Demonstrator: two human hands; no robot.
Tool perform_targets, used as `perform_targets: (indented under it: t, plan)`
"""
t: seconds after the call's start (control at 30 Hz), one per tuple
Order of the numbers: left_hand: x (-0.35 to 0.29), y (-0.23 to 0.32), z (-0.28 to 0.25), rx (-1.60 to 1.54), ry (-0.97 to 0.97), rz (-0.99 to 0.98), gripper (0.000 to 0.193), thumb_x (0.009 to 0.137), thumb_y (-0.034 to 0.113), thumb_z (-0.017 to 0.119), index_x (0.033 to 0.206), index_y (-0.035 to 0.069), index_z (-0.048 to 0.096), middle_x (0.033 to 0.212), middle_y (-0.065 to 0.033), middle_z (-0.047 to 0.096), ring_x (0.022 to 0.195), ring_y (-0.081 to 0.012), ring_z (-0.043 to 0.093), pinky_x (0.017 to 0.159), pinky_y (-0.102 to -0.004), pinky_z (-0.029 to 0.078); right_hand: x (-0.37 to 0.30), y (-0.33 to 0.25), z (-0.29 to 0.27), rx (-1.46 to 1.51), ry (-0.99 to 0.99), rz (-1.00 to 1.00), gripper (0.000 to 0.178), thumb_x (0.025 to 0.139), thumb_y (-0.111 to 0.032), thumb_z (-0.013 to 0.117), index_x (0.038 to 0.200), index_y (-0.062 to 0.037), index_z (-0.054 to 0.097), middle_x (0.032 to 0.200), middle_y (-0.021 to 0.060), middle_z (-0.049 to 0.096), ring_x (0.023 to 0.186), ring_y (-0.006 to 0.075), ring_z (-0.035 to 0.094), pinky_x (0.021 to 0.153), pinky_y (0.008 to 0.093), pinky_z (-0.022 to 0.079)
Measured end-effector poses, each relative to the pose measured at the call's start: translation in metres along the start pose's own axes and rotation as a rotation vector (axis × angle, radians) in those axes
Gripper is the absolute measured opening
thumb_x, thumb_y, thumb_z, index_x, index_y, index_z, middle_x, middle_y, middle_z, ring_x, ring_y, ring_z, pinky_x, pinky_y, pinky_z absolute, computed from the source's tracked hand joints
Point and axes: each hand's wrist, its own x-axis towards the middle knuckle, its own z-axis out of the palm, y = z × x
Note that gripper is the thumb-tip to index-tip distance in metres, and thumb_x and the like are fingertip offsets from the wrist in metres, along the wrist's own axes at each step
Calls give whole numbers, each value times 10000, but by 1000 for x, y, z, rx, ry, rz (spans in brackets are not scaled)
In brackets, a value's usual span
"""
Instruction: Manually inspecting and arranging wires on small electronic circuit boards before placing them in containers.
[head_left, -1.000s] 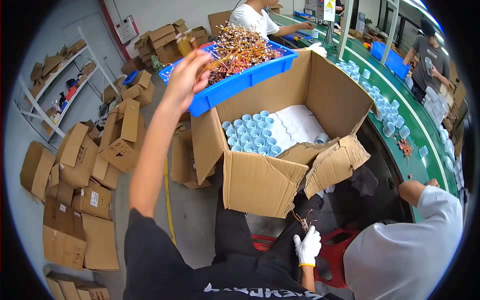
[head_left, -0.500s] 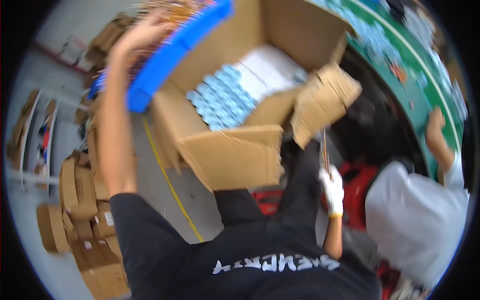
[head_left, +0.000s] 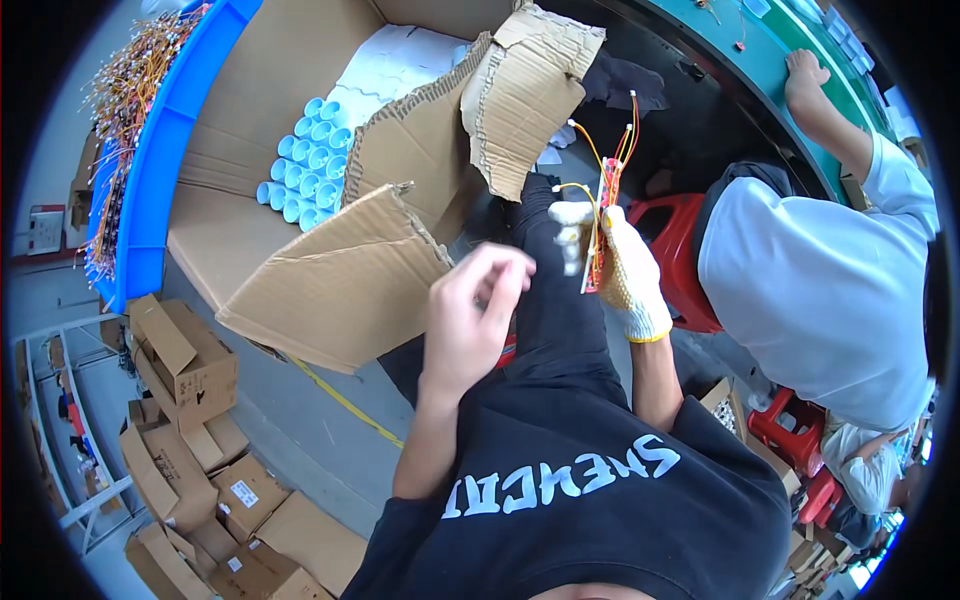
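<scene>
Down from the blue bin (head_left: 160, 190) has come the left hand (head_left: 470, 320), bare, now before the dark shirt and near the right hand (head_left: 630, 270), which has risen from lower down by the stool. The bin and box sit farther to the upper left in the view.

Gripped between the thumb and fingers of the right hand is the red strip piece (head_left: 609, 185), standing upright but slightly tilted above the person's leg. It is narrow, flat and straight-edged, red mottled with pale spots, with a whitish edge low down; whether it is one strip or several I cannot tell. Thin wires (head_left: 630, 150), yellow and reddish, spring from it in loose curves, each ending in a small pale tip. The left hand is loosely curled, thumb near the fingers; whether anything is inside cannot be made out.

Knitted white cotton covers the right hand, with a yellow band at the cuff. The bin is smooth, glossy plastic, heaped with a bristly wire tangle (head_left: 125, 120). Beside it, the corrugated cardboard box (head_left: 335, 285) has a ragged torn flap (head_left: 530, 90); inside stand light-blue round cups (head_left: 315, 160) in close rows, next to a white sheet (head_left: 400, 60).
</scene>
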Motion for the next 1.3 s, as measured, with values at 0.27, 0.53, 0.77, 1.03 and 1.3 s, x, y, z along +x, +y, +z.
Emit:
perform_targets:
  t: [0.27,0.53,0.77,1.03,1.3]
  plan:
    - [52,-22,23,-439,18,-22,132,907,95,580,986,-11,584,845,-13,613,688,-42,544,605,-184,432,-14,7,23,-482,5,-104,424,977,-321,458,1203,31,529,983,95,630,792,133,595,664,251,494]
    - [49,-13,12,-429,28,48,188,912,105,571,1054,-18,572,921,-44,605,796,-79,564,727,-222,458,5,-4,31,-107,-169,58,412,995,-339,392,1129,30,518,671,105,571,444,135,513,383,222,405]
    - [48,-23,30,-709,240,16,282,911,96,528,1163,-31,512,1032,-99,586,886,-130,576,826,-267,451,24,19,15,652,-441,558,562,982,-468,330,1147,45,487,618,134,543,317,133,411,305,233,362]
    - [49,-27,41,-721,267,44,128,904,32,563,1017,-4,515,959,-99,616,924,-133,604,819,-246,479,17,-13,16,488,-359,281,662,963,-525,331,1219,75,448,819,201,608,426,165,500,377,252,422]
    - [46,-16,58,-771,314,-24,138,925,68,546,1031,-17,520,977,-148,619,951,-192,615,788,-345,540,16,1,17,218,-145,-192,514,945,-367,507,1243,49,454,954,139,620,642,162,596,552,258,496]
